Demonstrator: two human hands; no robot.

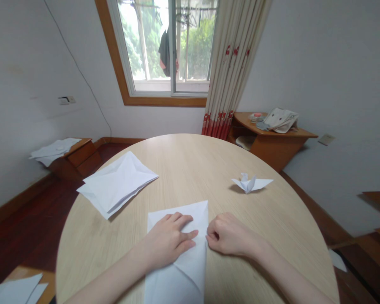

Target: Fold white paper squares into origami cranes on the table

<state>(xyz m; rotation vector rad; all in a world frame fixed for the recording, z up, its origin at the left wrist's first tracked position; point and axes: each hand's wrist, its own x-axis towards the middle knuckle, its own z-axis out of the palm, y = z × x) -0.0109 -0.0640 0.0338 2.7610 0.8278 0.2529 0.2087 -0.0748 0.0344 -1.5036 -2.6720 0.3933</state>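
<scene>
Over to the left, a stack of creased white sheets (122, 181) is lying well apart from the hands, and a folded paper bird (247, 184) is sitting clear of them on the right. Between these, nearer the person, the folded white paper (172, 289) is showing a slanting crease. The left hand (174, 236) is resting on it, fingers spreading, unclenched; the right hand (226, 234) is curling closed at its right edge, perhaps pinching it, I can't tell. The round, pale table (190, 152) is standing before a window (190, 46).
</scene>
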